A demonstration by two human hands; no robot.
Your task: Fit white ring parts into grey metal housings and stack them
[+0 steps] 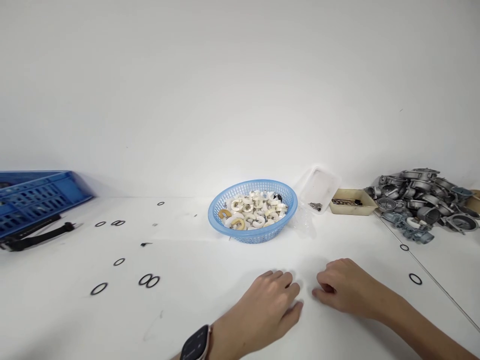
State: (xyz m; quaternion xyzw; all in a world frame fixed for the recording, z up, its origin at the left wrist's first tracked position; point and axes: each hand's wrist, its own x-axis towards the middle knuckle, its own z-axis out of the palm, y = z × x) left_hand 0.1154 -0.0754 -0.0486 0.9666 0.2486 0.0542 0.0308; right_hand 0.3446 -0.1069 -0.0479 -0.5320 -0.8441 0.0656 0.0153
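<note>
Left hand: your left hand (pixel 272 300) rests palm down on the worktop (pixel 210 280) near its front edge, fingers curled, grip empty.
Right hand: your right hand (pixel 343 287) lies just beside it, loosely curled, holding nothing visible.
Basket: the blue basket (pixel 253 232) of white rings sits straight ahead toward the back edge, roughly equally near both hands.
Loose rings: black O-rings (pixel 149 281) lie well left.

We see the basket (pixel 225 220) behind our hands, crate (pixel 37 197) far left, metal parts (pixel 420 205) far right.
</note>
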